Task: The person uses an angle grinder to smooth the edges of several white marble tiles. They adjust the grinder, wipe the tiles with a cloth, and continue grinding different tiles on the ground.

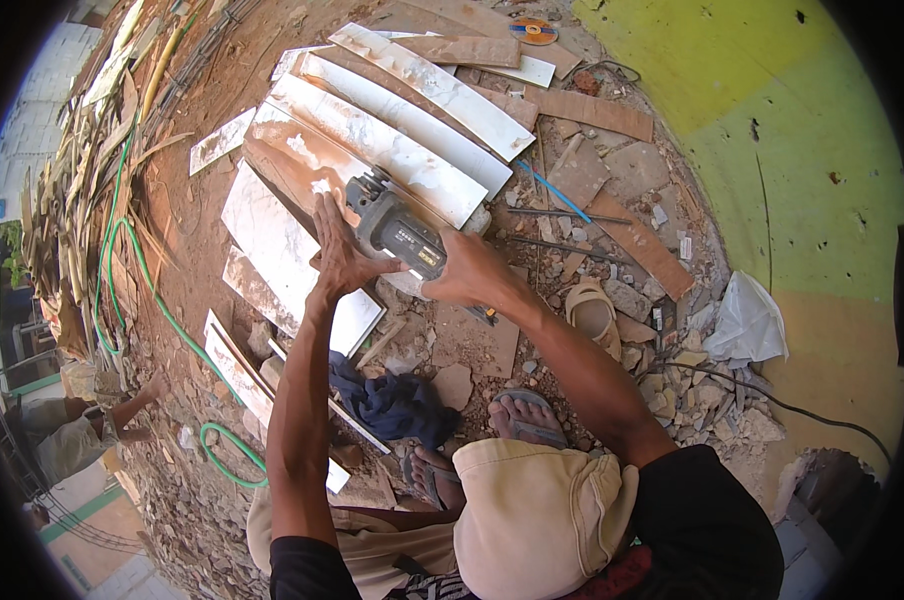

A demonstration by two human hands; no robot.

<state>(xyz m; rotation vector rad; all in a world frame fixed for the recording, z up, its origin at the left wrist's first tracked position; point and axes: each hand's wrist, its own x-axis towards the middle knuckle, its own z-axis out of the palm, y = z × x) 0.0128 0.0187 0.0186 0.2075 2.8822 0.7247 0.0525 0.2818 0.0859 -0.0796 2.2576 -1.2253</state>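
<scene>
Grey power tool (402, 235) at 11 o'clock from centre, over brown-stained board (284, 165). Right hand (467, 270) grips its rear; left hand (342, 258), fingers extended, at its 8 o'clock. White patches show at 10 o'clock; judged partial, mostly brown left.

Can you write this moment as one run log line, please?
right hand: gripping dark grey power tool | left hand: open at tool's side | under tool: dirt-smeared white panels | nearby: dark blue cloth
</scene>
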